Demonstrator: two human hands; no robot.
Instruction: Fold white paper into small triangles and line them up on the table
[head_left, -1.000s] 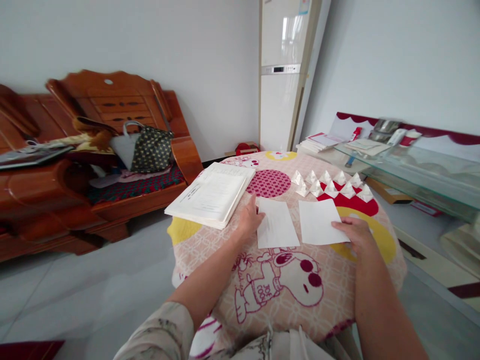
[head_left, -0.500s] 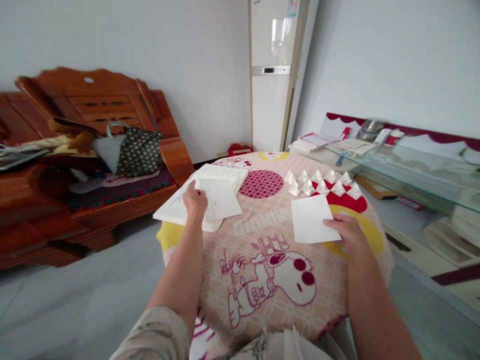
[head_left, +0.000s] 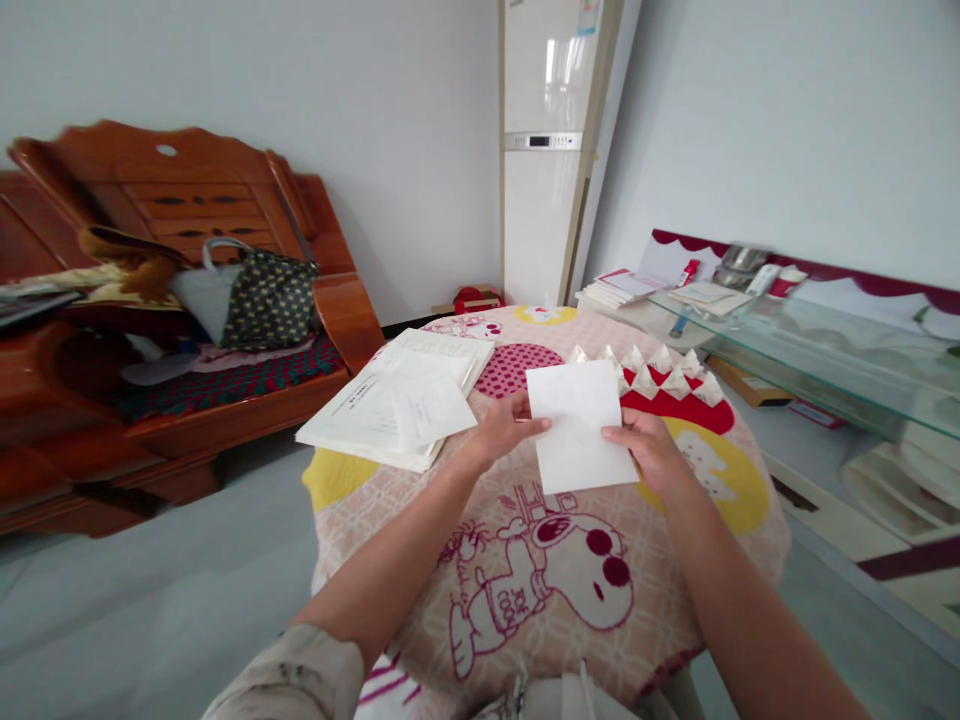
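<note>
A white sheet of paper (head_left: 577,430) is held up over the round table. My left hand (head_left: 510,428) pinches its left edge with the thumb in front. On the opposite edge my right hand (head_left: 651,450) grips it, thumb also on the near face and fingers behind. Left of my left hand lies a stack of papers (head_left: 360,410), with a smaller loose sheet (head_left: 431,410) on top. Behind the held sheet, several folded white paper shapes (head_left: 679,375) stand in two rows, and the sheet hides part of them.
A patterned tablecloth (head_left: 517,600) covers the table. To the left is a wooden sofa (head_left: 225,200) with a dark patterned bag (head_left: 270,300). A glass-topped cabinet (head_left: 840,350) stands close on the right, and a tall white air conditioner (head_left: 544,220) at the back.
My left hand has left the paper stack and moved right to take the white sheet's left edge. My right hand has brought the sheet left and raised it slightly.
</note>
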